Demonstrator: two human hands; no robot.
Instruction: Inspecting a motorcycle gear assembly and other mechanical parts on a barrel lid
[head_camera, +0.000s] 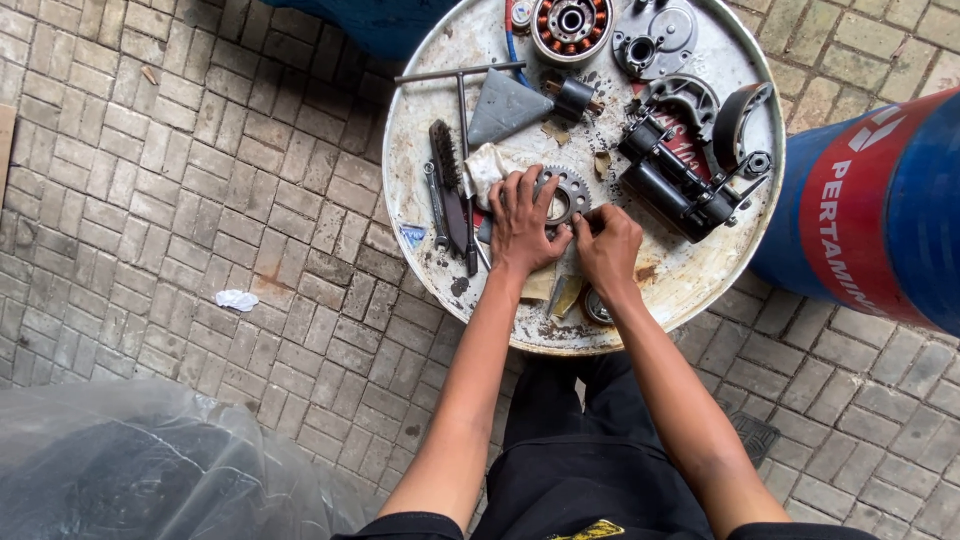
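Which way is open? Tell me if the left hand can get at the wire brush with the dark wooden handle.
Probably yes. The left hand rests on the toothed metal sprocket, and the wire brush lies just beside it on the round drum lid, with nothing covering it.

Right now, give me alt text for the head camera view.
Both hands work on a toothed sprocket atop a round drum lid: left hand pressing it, right hand at its edge, a wire brush nearby.

floor: grey brick paving (180, 200) | blue drum (880, 200) | daylight
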